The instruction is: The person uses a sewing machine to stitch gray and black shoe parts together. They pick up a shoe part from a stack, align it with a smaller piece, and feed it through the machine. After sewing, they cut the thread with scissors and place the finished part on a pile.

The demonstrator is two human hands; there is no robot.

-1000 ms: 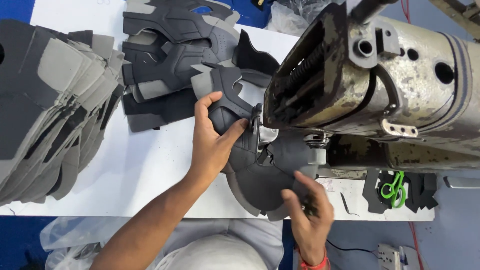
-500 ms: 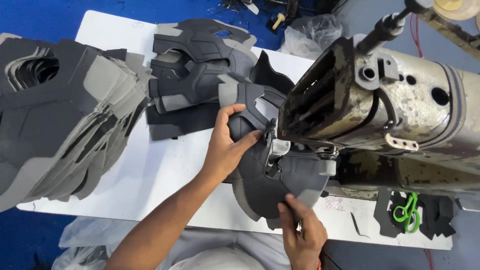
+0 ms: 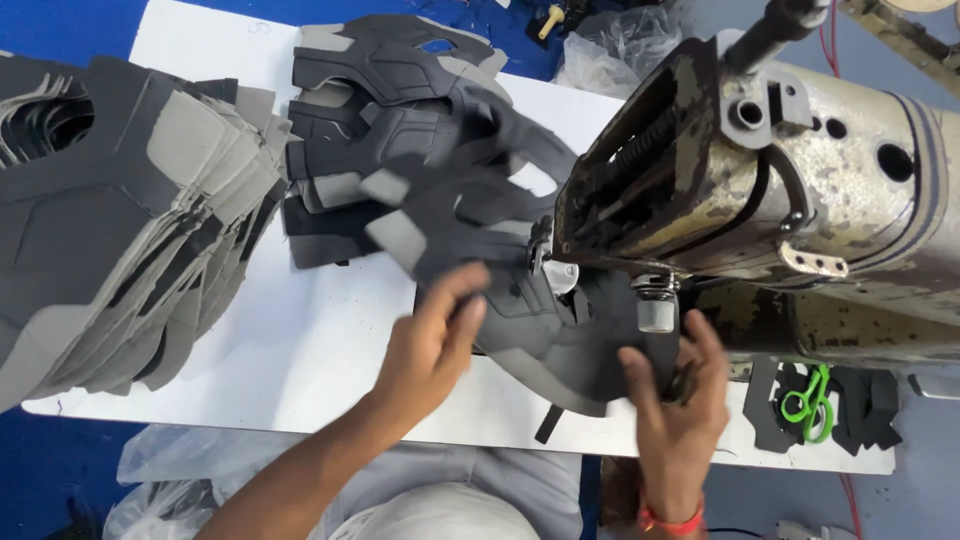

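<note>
Dark grey cut fabric piece (image 3: 500,270), bent, under the sewing machine head (image 3: 760,180)

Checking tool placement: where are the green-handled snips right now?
Head view, lower right: the green-handled snips lie on the white table, under the sewing machine, right of the right hand.

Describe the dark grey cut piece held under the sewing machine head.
The dark grey piece looks like flat felt or foam fabric with lighter grey panels and cut-out arms. It lies on the white table, tucked under the machine head. The left hand presses its left edge; the right hand grips its lower right.
</note>
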